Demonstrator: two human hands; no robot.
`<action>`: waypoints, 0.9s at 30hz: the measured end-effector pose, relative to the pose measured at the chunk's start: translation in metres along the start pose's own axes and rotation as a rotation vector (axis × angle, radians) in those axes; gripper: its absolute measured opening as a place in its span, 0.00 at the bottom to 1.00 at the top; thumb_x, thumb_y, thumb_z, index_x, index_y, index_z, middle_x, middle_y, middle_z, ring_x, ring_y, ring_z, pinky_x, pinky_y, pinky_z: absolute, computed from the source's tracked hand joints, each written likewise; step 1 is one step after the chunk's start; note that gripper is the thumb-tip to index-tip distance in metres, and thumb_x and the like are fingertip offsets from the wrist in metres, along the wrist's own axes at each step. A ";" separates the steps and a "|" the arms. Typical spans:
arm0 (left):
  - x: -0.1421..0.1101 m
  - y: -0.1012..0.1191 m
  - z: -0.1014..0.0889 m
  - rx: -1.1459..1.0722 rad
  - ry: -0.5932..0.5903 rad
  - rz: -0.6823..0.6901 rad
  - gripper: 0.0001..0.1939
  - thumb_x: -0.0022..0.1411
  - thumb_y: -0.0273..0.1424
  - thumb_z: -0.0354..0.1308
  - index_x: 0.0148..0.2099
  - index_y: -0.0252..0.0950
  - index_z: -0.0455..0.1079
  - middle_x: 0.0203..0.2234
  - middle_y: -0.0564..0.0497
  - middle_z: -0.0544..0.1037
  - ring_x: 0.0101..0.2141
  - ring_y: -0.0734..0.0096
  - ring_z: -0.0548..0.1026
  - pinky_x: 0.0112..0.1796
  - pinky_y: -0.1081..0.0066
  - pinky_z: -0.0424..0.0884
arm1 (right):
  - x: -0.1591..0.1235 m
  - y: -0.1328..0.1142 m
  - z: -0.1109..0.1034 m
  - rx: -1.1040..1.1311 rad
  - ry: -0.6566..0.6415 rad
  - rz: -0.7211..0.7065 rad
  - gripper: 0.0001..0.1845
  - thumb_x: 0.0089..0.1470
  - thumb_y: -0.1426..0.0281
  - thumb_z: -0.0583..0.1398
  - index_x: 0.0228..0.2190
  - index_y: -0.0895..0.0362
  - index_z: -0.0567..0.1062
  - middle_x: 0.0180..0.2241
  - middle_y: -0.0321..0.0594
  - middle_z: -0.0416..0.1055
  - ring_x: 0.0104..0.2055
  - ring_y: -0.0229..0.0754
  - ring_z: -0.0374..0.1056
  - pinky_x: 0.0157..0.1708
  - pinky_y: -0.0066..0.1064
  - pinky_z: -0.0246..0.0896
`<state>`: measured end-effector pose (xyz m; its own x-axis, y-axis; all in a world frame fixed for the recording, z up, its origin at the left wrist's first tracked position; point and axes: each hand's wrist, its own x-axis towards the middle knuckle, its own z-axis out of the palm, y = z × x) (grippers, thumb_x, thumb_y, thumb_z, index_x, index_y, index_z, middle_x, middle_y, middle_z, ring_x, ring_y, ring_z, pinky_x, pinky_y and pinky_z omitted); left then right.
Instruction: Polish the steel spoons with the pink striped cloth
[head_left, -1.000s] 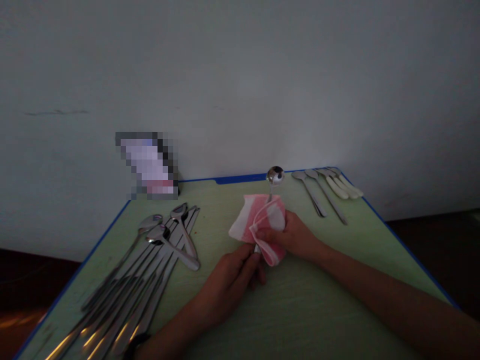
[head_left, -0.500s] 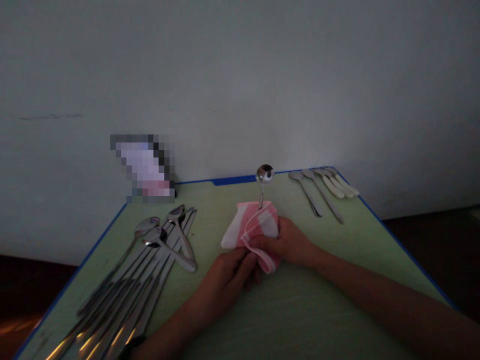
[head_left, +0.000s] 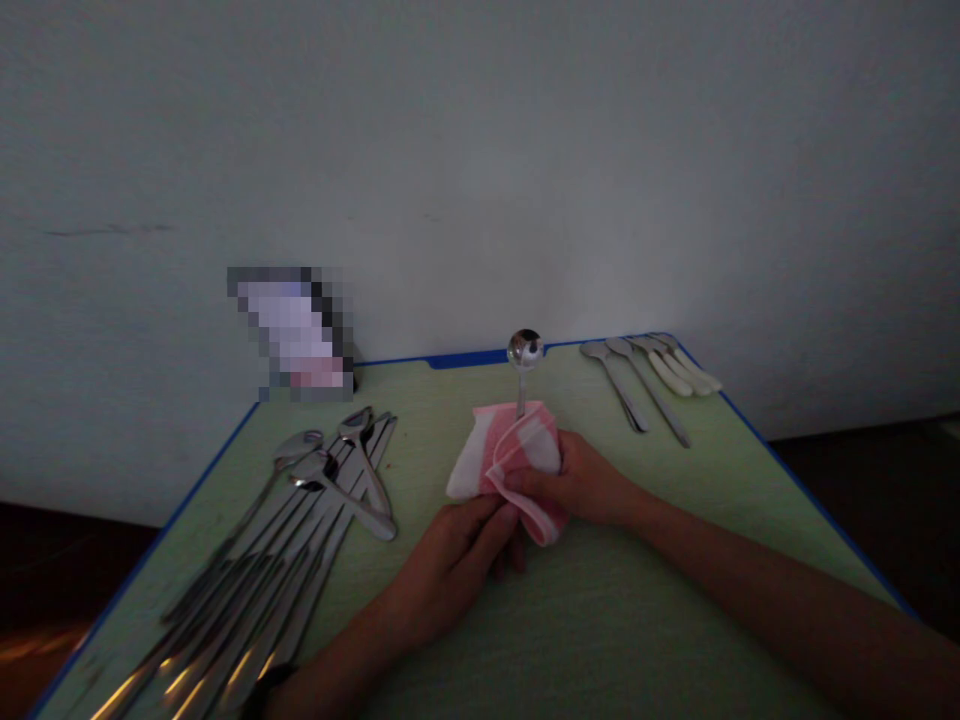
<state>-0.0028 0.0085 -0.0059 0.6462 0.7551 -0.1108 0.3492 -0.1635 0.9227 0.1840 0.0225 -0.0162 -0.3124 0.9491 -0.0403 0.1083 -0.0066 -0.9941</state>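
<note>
A shiny metal spoon (head_left: pixel 526 350) stands bowl up in front of me, its handle running down into a pink-and-white cloth (head_left: pixel 474 462). My right hand (head_left: pixel 585 478) is closed on the cloth, thumb in front, folding it around the handle. Just below and to the left, my left hand (head_left: pixel 469 540) is closed with its fingers pinched at the lower end of the spoon. That end of the handle is hidden by the fingers and cloth. Left of my hands lies a pile of metal cutlery (head_left: pixel 281 560), with several spoons (head_left: pixel 360 430) on top.
On the far right of the green, blue-edged table (head_left: pixel 637 620) lie spoons (head_left: pixel 626 390) and white-handled cutlery (head_left: pixel 671 372). A pixelated, screen-like object (head_left: pixel 289 330) leans at the far left corner. Behind the table rises a grey wall (head_left: pixel 480 180).
The spoon bowl has shifted very slightly left relative to the cloth. Both hands keep nearly the same grip, and the whole view has moved a little.
</note>
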 end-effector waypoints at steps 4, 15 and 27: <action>0.000 0.000 0.002 -0.022 0.009 -0.028 0.22 0.69 0.37 0.41 0.28 0.32 0.67 0.19 0.55 0.68 0.21 0.78 0.65 0.24 0.79 0.61 | 0.001 0.001 0.000 -0.007 -0.002 -0.018 0.16 0.45 0.59 0.63 0.30 0.60 0.73 0.26 0.36 0.69 0.25 0.34 0.61 0.27 0.26 0.60; -0.002 -0.004 0.000 0.117 0.011 0.011 0.21 0.68 0.37 0.42 0.25 0.34 0.62 0.17 0.57 0.65 0.19 0.79 0.62 0.23 0.79 0.58 | 0.000 0.001 -0.002 0.056 -0.046 -0.018 0.14 0.43 0.62 0.65 0.29 0.61 0.73 0.25 0.35 0.69 0.25 0.32 0.61 0.25 0.24 0.58; -0.005 0.009 0.004 0.487 -0.131 0.169 0.18 0.67 0.35 0.43 0.25 0.35 0.59 0.19 0.56 0.62 0.21 0.76 0.63 0.26 0.75 0.57 | 0.016 0.004 -0.005 0.773 0.313 0.106 0.17 0.44 0.58 0.64 0.32 0.58 0.74 0.31 0.38 0.73 0.31 0.36 0.68 0.37 0.28 0.63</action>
<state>-0.0005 0.0007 0.0015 0.7895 0.6117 -0.0496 0.4872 -0.5756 0.6568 0.1846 0.0396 -0.0206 -0.0483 0.9741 -0.2210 -0.5900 -0.2064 -0.7806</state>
